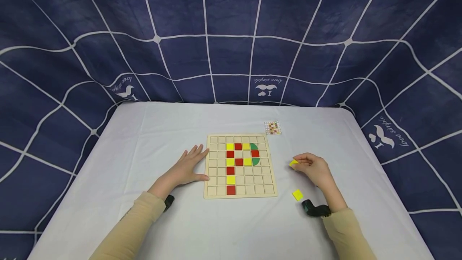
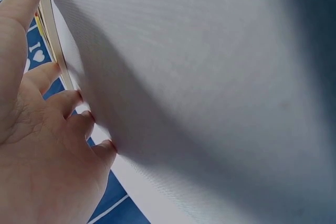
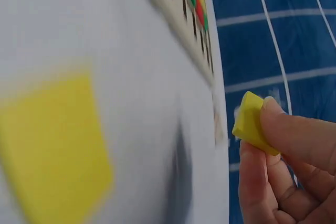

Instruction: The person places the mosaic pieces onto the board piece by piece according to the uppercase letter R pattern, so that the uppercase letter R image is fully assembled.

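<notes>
Pinched between thumb and fingertips, a small yellow tile (image 1: 294,163) sits in the right hand's (image 1: 313,168) grip, held just above the white tabletop (image 1: 151,131) at about three o'clock from the wooden grid board (image 1: 240,167). A second yellow tile (image 1: 297,195) lies flat on the cloth at roughly six o'clock from that hand, near the wrist. The left hand (image 1: 187,167) lies flat with straight, spread fingers, holding nothing, its fingertips touching the board's left edge at nine o'clock. Red, yellow and green pieces (the green ones half-round) fill squares in the board's upper middle. A small pattern card (image 1: 272,127) rests just beyond the board's far right corner, around one o'clock.
</notes>
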### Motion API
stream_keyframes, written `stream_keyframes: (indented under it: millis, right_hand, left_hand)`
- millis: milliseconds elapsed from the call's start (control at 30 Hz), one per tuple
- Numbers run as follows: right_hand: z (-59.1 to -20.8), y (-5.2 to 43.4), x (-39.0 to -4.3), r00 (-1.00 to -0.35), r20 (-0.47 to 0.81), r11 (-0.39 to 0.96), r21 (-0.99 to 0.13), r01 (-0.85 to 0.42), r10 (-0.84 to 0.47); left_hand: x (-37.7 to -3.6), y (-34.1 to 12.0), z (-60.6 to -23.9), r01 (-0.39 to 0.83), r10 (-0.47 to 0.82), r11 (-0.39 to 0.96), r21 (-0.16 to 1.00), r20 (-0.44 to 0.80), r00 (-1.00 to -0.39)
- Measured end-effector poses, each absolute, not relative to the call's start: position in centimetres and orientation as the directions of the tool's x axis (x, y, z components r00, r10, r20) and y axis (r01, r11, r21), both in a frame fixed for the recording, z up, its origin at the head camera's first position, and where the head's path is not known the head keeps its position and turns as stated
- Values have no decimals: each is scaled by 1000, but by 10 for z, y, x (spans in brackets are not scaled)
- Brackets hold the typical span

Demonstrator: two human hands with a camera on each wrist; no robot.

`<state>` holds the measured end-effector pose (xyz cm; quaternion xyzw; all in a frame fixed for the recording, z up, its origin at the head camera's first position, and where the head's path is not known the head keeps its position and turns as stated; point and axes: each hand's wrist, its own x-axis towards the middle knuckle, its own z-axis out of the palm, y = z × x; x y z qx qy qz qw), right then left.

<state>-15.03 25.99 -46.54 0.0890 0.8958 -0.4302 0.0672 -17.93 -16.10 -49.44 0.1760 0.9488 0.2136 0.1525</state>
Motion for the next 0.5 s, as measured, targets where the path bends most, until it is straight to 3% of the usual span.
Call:
stream_keyframes:
  millis: [233, 500]
  right_hand:
    - [-467, 195, -157, -975, -221, 535, -823, 189, 4]
    - [-478, 144, -159, -982, -162, 504, -859, 94, -93]
  left_hand:
    - [-179, -160, -495, 267, 398, 847, 459, -216, -892]
    - [-179, -161, -494, 275, 403, 847, 455, -212, -890]
